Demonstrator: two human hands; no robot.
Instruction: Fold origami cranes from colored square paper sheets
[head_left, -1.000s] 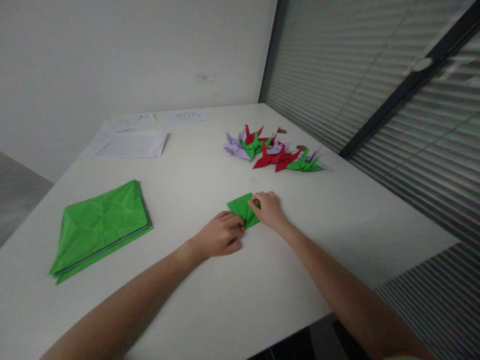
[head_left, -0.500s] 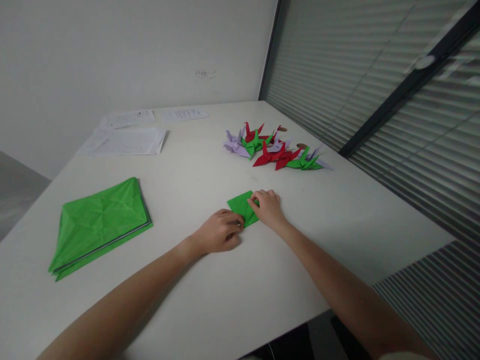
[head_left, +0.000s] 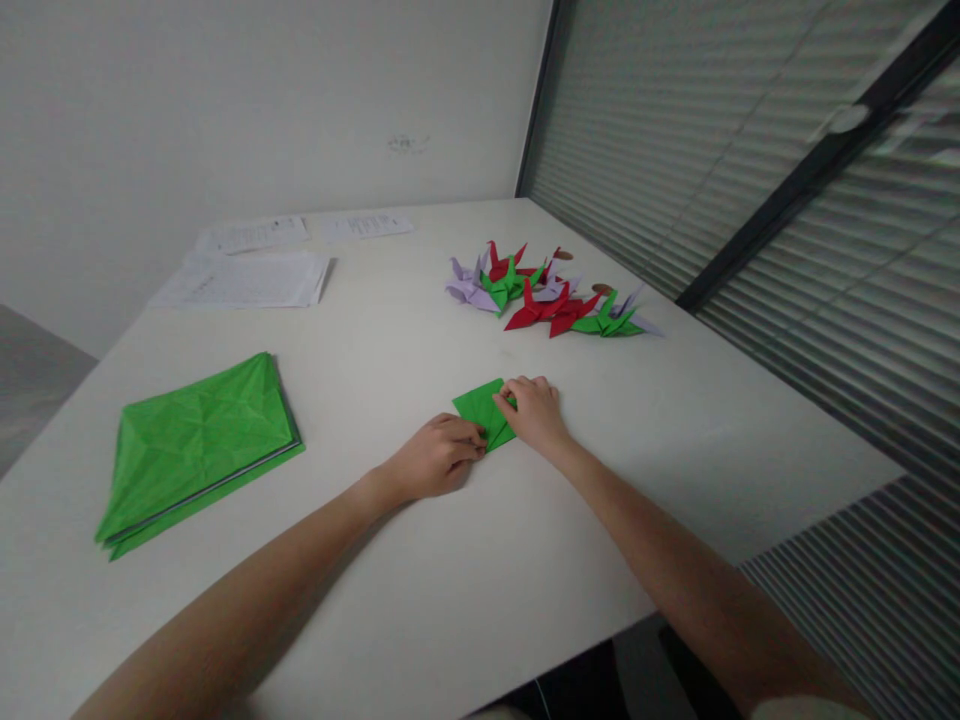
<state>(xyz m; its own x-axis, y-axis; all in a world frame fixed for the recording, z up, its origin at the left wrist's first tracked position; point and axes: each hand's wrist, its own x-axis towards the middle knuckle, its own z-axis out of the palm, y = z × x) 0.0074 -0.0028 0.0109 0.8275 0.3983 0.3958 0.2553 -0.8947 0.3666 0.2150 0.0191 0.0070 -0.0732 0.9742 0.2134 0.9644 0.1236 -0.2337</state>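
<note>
A small folded square of green origami paper [head_left: 480, 402] lies on the white table between my hands. My left hand [head_left: 441, 455] grips its near left edge, fingers curled and their tips on the paper. At the far right corner my right hand [head_left: 532, 408] pinches the same paper between thumb and fingers, hiding that corner. Beyond the hands sits a cluster of folded paper cranes: a purple crane [head_left: 469, 285], a red crane [head_left: 531, 308], a green crane [head_left: 609, 320] and several others.
To the left lies a stack of green paper [head_left: 202, 430] with a creased top. Printed sheets [head_left: 255, 280] rest at the back left. The white table [head_left: 375, 620] meets a window with blinds [head_left: 720, 150] on the right; its front edge runs below my right forearm.
My left hand's fingers have drawn in slightly on the paper's near edge. The right hand keeps its pinch, and the view has shifted a little.
</note>
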